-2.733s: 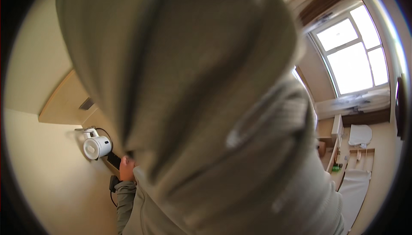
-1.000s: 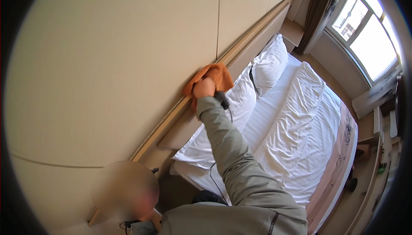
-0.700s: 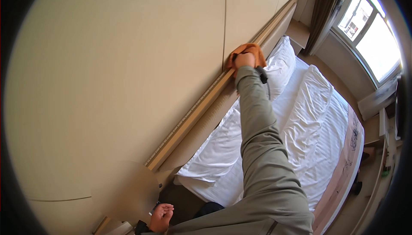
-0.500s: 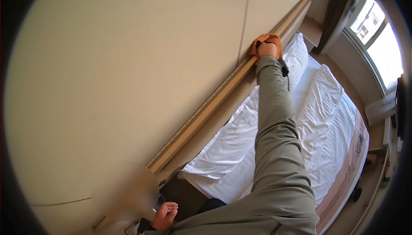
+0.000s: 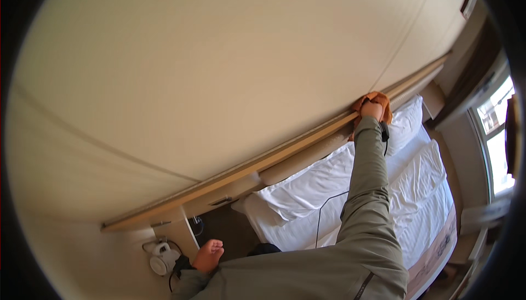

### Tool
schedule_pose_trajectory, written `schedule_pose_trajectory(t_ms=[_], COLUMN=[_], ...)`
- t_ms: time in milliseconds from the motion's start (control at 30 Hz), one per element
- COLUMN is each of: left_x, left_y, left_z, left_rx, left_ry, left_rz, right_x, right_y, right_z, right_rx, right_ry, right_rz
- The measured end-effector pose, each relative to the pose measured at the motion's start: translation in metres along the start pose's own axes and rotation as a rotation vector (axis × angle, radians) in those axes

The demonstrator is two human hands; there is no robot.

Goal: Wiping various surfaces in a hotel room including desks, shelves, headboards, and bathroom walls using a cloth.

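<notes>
My right hand (image 5: pixel 372 109) is closed on an orange cloth (image 5: pixel 388 103), at the end of my outstretched arm. The cloth lies bunched over the narrow wooden ledge (image 5: pixel 307 142) along the top of the padded headboard (image 5: pixel 298 163). Part of it hangs down the bed side, and my fingers are partly hidden in its folds. Low on the left, my left hand (image 5: pixel 208 255) is held near my body, its fingers loosely bent and nothing visible in it. A dark strap or cuff circles each wrist.
Below the headboard stands a bed with white pillows (image 5: pixel 307 188) and a rumpled white duvet (image 5: pixel 419 177). A white rounded device with a cord (image 5: pixel 161 259) is at lower left. A cream wall (image 5: pixel 219 81) rises behind the ledge; a window (image 5: pixel 496 136) and brown curtain (image 5: pixel 474 75) are at right.
The view has turned, so the ledge lies flatter and more of its left end shows. My right hand still holds the cloth on the ledge. The white device now shows plainly.
</notes>
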State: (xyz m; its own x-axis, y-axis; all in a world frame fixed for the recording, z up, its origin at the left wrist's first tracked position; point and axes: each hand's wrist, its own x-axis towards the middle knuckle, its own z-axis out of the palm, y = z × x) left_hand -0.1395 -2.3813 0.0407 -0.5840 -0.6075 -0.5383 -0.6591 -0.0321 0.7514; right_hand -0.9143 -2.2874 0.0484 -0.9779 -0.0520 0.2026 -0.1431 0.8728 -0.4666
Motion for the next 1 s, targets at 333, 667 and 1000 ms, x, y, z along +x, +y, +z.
schedule_pose_trajectory(t_ms=[333, 667, 1000], left_x=[-0.067, -0.202, -0.348], left_y=[-0.054, -0.127, -0.238], left_z=[-0.008, 0.014, 0.095], left_rx=[-0.177, -0.298, -0.638], left_ry=[0.202, 0.392, 0.739], left_rz=[0.121, 0.024, -0.208], right_x=[-0.150, -0.394, -0.689], right_y=[-0.065, -0.174, -0.258], right_z=[0.074, 0.086, 0.002], right_rx=[-0.317, -0.203, 0.293], right_ry=[-0.035, 0.051, -0.493], right_rz=[-0.399, -0.582, -1.162])
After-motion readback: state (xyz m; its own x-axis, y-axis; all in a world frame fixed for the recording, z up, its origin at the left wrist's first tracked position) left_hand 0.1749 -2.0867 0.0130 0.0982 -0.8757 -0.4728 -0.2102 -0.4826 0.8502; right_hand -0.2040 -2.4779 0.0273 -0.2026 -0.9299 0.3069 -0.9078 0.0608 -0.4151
